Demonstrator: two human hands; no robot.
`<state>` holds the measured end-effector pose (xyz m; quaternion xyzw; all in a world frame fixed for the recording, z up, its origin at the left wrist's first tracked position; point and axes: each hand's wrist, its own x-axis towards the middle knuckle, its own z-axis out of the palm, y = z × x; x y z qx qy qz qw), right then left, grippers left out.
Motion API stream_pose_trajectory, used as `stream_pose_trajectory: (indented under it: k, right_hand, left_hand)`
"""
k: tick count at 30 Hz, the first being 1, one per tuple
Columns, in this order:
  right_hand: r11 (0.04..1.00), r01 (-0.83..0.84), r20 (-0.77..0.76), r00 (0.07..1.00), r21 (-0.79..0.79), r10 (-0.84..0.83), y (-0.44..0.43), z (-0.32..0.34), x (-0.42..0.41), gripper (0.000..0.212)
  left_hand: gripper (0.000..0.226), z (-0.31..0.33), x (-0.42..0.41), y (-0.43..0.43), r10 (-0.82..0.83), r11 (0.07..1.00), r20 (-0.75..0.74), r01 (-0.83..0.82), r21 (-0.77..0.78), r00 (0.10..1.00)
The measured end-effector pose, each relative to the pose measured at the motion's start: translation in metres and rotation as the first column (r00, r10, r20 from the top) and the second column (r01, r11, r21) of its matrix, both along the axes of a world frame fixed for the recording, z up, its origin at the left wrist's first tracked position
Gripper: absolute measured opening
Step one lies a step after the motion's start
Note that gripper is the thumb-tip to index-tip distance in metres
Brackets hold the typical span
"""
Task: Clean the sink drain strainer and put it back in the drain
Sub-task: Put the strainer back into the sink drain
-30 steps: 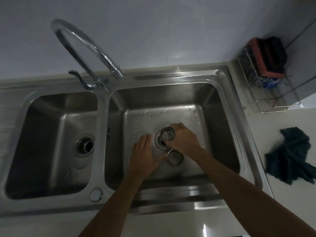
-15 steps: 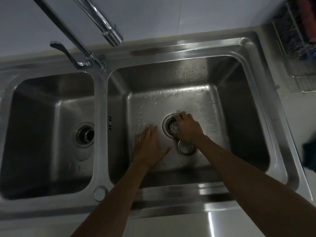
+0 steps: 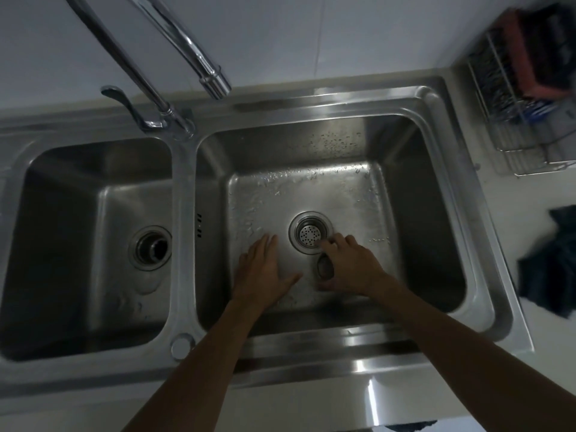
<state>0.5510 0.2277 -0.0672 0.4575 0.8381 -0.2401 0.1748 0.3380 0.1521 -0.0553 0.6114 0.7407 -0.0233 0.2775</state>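
Through the head camera, the strainer (image 3: 310, 236) sits in the drain (image 3: 293, 241) of the right basin (image 3: 436, 198), holes up. Your right hand (image 3: 352, 269) is the nearer. Its curled fingertips (image 3: 327, 243) lie at the drain's near-right edge, so the strainer is just ahead and left of them. A small metal cap (image 3: 324, 265) lies between thumb and fingers; I cannot tell whether you grip it. Your left hand (image 3: 265, 269) rests flat, fingers straight, left of the drain.

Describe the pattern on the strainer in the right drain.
The strainer is silver metal dotted with small round holes; the head view shows it.
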Motion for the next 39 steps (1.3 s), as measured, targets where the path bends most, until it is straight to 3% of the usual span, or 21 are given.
stream_pose_trajectory:
  k: [3,8,17,24,31,39]
  right_hand:
    - [0.998,-0.028,0.075,0.997,-0.056,0.032,-0.005,0.001,0.003,0.105]
    - [0.999,0.020,0.083,0.996,-0.040,-0.017,-0.002,0.016,0.002,0.091]
    - [0.989,0.107,-0.195,0.977,0.106,-0.085,0.023,0.117,-0.045,0.085]
    - [0.972,0.036,-0.362,0.931,0.233,0.052,0.025,0.181,-0.145,0.088]
    - [0.973,-0.129,-0.401,0.894,0.192,0.198,-0.010,0.173,-0.281,0.084]
    - [0.978,-0.208,-0.258,0.945,-0.007,0.199,-0.038,0.075,-0.401,0.079]
  left_hand:
    - [0.106,0.001,0.005,-0.004,0.016,1.000,0.064,-0.015,-0.004,0.998]
    - [0.105,0.016,0.017,-0.013,0.037,0.998,0.101,-0.041,0.045,0.994]
    - [0.095,0.093,-0.022,-0.008,0.102,0.927,0.139,-0.145,0.347,0.985]
    - [0.088,0.139,-0.107,-0.029,0.210,0.842,0.120,-0.242,0.482,0.970]
    - [0.089,0.123,-0.217,-0.100,0.404,0.838,0.043,-0.388,0.384,0.914]
    - [0.087,0.075,-0.279,-0.129,0.453,0.858,0.038,-0.447,0.251,0.891]
